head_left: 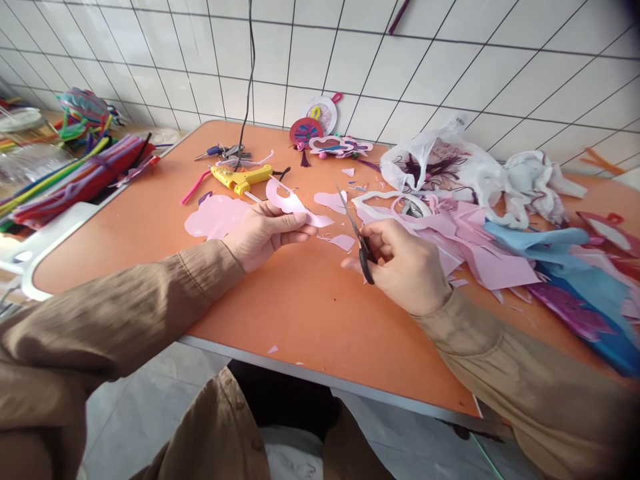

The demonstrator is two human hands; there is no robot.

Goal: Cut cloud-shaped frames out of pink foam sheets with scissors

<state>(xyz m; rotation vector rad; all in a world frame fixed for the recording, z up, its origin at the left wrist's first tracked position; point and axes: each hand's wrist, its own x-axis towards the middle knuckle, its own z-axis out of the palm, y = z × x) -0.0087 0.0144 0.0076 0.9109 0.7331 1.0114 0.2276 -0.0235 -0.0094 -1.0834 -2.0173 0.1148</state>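
Between the thumb and fingers of my left hand [267, 233] is a curved piece of pink paper [287, 200], its edge cut into a rounded notch. My right hand [403, 263] grips black-handled scissors [367, 253], blades pointing up and away from me. The blades stand apart from the held paper, a little to its right. Behind my left wrist lies a larger pink cutout with a wavy outline [215, 217]. Small pink scraps [343, 241] are scattered between my hands.
A yellow glue gun [243, 179] lies behind my left hand, its black cord running up the wall. Finished round ornaments [306, 130] lean at the back. Pink offcuts [500, 260], a white plastic bag [450, 160] and blue material [565, 247] crowd the right. Pipe cleaners [95, 177] fill the left.
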